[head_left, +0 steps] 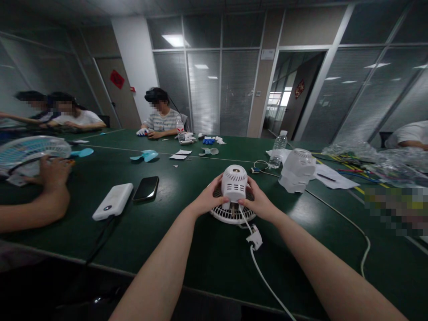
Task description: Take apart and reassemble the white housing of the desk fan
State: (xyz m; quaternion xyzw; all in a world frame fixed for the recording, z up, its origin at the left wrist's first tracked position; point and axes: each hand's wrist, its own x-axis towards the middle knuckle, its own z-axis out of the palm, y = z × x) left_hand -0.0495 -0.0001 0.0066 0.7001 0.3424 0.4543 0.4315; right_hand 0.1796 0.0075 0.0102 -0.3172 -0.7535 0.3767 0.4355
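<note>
A white vented fan motor housing (234, 180) stands upright in front of me, above a round white fan grille (230, 218) lying on the green table. My left hand (211, 196) grips the housing's left side, with its thumb on the front. The right side is held by my right hand (259, 200), its thumb also near the front lower edge. Most of the fingers of both hands are hidden behind the housing. From under it a white cord runs down to a small white plastic piece (255, 238) and on toward the table edge.
A white power bank (113, 201) and a phone (146, 188) lie left. To the right stand another white housing (297, 171) and a water bottle (278, 149). A blue fan blade (145, 155) lies farther back. At far left a co-worker's hand (55, 174) touches a fan grille.
</note>
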